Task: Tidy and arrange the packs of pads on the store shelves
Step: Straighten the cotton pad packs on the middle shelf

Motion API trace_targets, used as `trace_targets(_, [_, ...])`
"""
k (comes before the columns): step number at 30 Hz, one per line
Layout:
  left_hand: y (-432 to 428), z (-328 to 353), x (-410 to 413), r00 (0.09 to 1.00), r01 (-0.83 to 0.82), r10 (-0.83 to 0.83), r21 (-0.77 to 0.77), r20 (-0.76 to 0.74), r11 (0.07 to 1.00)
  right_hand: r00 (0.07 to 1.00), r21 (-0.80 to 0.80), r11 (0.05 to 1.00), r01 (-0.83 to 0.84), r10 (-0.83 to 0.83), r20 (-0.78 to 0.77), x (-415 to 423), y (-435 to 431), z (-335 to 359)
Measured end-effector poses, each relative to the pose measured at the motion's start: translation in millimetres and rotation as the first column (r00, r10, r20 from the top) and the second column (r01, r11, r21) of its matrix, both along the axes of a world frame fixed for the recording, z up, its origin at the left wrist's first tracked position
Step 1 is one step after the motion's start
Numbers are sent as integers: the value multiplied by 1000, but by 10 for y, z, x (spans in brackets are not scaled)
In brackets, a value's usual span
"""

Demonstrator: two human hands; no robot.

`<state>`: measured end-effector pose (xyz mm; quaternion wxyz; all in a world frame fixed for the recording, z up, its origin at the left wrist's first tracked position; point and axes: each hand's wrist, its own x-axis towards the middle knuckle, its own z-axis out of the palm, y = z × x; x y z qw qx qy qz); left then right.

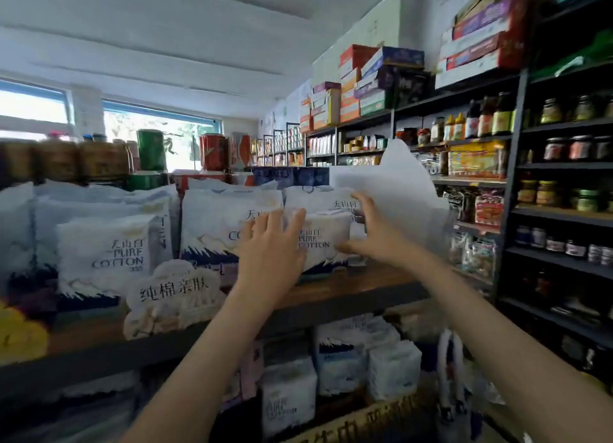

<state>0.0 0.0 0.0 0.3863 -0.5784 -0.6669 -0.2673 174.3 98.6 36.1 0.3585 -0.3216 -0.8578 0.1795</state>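
A small white "Pure Cotton" pack (326, 240) stands on the wooden top shelf (358, 285), in front of larger white packs (215, 223). My left hand (272, 246) lies with straight fingers against the pack's left face. My right hand (373, 233) cups its right side, fingers over the top right corner and thumb low at the front. Another small pack (106, 256) stands at the left of the same shelf, beside a cloud-shaped paper sign (174, 296).
A loose white plastic bag (404, 190) bulges behind my right hand. More white packs (361, 356) fill the lower shelf. Dark shelving (514, 183) with jars and bottles lines the right wall. Tins and boxes stand behind the packs by the windows.
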Motion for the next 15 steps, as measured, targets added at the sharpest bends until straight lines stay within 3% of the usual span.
trace_targets(3, [63,20,70,996,-72,71,1,-61,997,992,-176,978,-113,120,30,18,182,8])
trace_targets(4, [50,34,96,995,-72,70,-25,-64,997,988,-254,955,-152,151,-23,0,234,-3])
trace_targets(7, [50,42,134,996,43,-38,-60,81,997,957,-419,861,-288,238,-167,-92,333,-40])
trace_targets(12, [-19,21,201,952,181,-166,-36,259,983,931,-375,860,-346,267,-247,-175,411,-70])
trace_targets(15, [-73,15,296,927,196,-173,-37,334,980,867,-358,836,-416,246,-434,-77,401,-21])
